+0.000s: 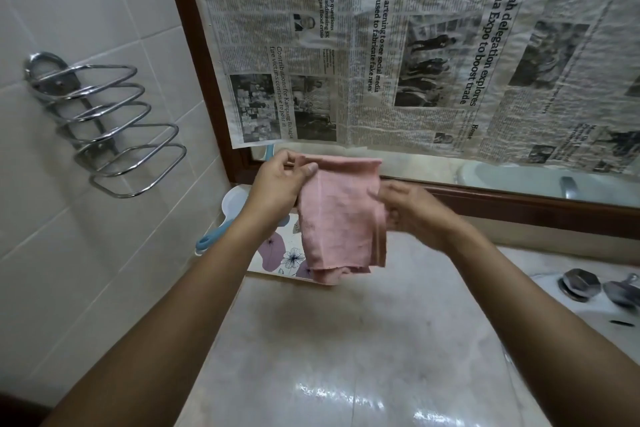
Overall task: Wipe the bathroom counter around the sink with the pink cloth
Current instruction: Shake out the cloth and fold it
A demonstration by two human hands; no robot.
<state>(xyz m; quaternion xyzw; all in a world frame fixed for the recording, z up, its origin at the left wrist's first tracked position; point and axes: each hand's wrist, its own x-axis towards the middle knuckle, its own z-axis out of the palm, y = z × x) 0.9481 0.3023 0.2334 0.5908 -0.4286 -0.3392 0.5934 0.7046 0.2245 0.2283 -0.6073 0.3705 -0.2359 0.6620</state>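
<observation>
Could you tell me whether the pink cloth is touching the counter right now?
Apart. The head view shows the cloth held up by the left hand and right hand, its bottom edge hanging clear above the counter.

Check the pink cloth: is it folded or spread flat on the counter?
Folded, and off the counter. The pink cloth hangs doubled, layered edges at the bottom, pinched between the left hand and right hand.

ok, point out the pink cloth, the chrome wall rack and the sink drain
pink cloth (pixel 341 215): head view, middle of the hanging fold.
chrome wall rack (pixel 104 121): head view, middle loops.
sink drain (pixel 580 284): head view, metal cap.
</observation>
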